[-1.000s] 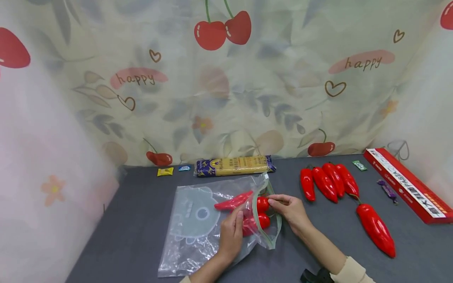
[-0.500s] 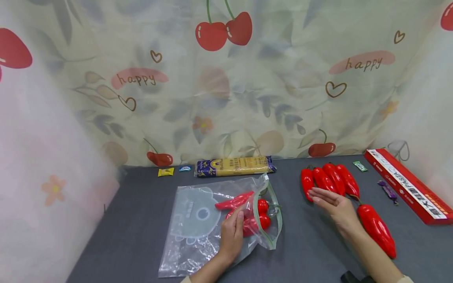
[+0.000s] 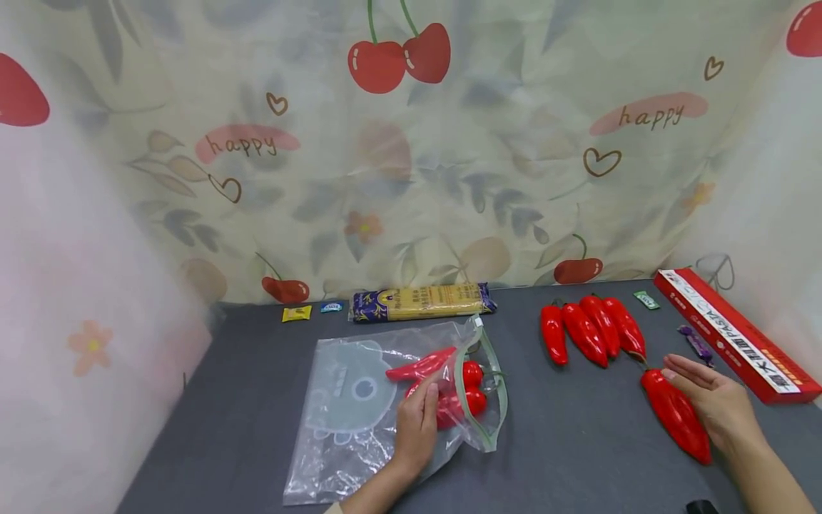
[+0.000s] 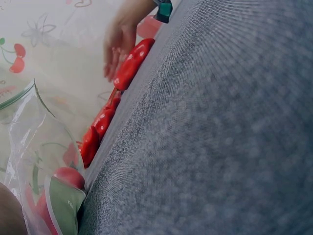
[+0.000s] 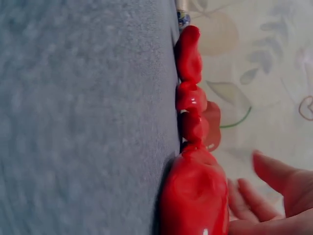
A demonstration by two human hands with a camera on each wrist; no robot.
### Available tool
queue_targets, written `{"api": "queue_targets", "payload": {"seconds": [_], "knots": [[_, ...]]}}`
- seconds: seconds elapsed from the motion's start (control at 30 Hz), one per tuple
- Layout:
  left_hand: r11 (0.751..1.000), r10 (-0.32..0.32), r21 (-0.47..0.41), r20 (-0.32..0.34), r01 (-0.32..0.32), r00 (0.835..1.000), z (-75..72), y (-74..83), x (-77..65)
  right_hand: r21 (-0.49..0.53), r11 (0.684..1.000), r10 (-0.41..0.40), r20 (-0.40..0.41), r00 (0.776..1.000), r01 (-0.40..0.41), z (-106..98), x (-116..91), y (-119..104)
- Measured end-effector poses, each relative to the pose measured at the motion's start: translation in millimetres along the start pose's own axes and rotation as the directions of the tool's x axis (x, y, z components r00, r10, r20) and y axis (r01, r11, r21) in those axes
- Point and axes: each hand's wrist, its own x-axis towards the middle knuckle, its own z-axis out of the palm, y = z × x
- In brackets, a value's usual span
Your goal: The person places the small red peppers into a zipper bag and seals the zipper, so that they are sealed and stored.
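Observation:
A clear zip bag (image 3: 343,460) with a pale printed figure lies on the dark table, its mouth facing right. Several red peppers (image 3: 420,365) show inside it, some near the opening. My left hand (image 3: 416,428) grips the bag near its mouth, thumb on top of the film. On the right, my right hand (image 3: 722,410) is spread beside a large red pepper (image 3: 673,414), thumb over its stem end and fingers along its far side. The right wrist view also shows this pepper (image 5: 193,196) beside the fingers. Several other red peppers (image 3: 581,332) lie in a row behind it.
Behind the bag lies a long pasta packet (image 3: 424,303), with a yellow candy (image 3: 297,313) and a blue candy (image 3: 331,307) to its left. A red pasta box (image 3: 738,335) stands along the right edge, near a purple candy (image 3: 696,345) and a green one.
My right hand let go of a pepper at the bag's mouth and moved right, past the row, to the large pepper. My left hand stayed on the bag.

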Motion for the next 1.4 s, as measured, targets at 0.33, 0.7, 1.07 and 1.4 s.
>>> {"api": "queue_targets", "payload": {"seconds": [0.33,0.7,1.07,1.4], "knots": [[1.0,0.017,-0.003,-0.009,-0.017,1.0,-1.0,0.7,-0.3,-0.492,0.865,0.117,0.02,0.993,-0.093,3,9,2],[1.0,0.019,-0.004,-0.005,-0.019,1.0,-2.7,0.0,2.1,0.133,0.989,-0.085,0.13,0.988,0.068,68,-4,-20],[1.0,0.026,-0.005,-0.002,-0.026,1.0,-0.1,5.6,0.7,0.262,0.96,-0.115,0.044,0.992,0.1,194,-9,-33],[0.999,0.049,0.025,-0.017,-0.048,0.999,-2.2,2.5,2.1,0.18,0.965,-0.172,-0.126,0.977,0.193,213,-9,-17]]}}
